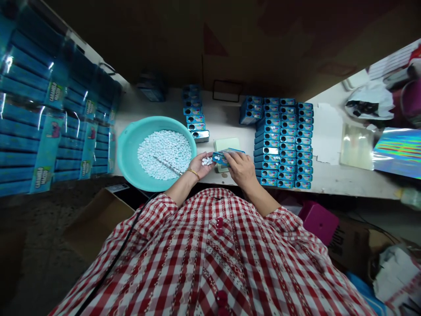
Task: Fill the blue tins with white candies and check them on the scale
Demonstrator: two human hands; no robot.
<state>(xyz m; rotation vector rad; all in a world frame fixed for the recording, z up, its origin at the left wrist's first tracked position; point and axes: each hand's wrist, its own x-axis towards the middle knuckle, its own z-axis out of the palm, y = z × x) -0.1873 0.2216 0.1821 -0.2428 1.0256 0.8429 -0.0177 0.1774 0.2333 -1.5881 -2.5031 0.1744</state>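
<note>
At the far left, wrapped blue packs [42, 131] are stacked in tiers, apparently so that floor room is spared. Beside them on the bench [226, 115], white pellets [161, 147] are contained in a turquoise basin [126, 147], a slim rod [167, 165] being laid across them; the basin is probably kept at the left for easy reach. A short row of boxes [194, 112] is lined up beyond its right edge. The left hand [199, 165] is turned palm up and cupped, its grip left unclosed beneath a few loose pellets [207, 162]. Just right of it, a small blue box [217, 157] is held lengthwise above a pale green block [226, 143], its end brought to the palm, presumably so that spills are caught. The box is gripped from above by the right hand [242, 167], knuckles up and forearm angled inward. Farther right, packed columns of boxes [283, 142] are set tightly, perhaps for easier counting.
</note>
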